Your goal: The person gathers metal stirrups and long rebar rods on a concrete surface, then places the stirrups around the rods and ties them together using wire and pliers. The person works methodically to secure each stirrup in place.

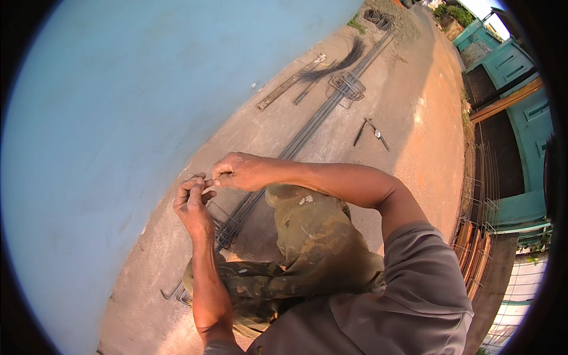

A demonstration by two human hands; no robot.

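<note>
I see the left hand (194,200) and right hand (239,171) close together, fingertips pinched; I can't tell what they grasp. Near them, steel bars (312,127) lie on the concrete ground (251,139), long axis roughly following its blue-bordered edge, pointing toward the far end.

A smooth, pale-blue wall (118,130) filled the left side, meeting a strip of rough, grey-brown concrete ground (157,266). Warm orange sunlight (438,118) fell across the ground's right part. Along the right stood a teal, rectangular-panelled wall (520,64); green leafy shrubs (457,14) and bright sky (480,7) appeared beyond.
</note>
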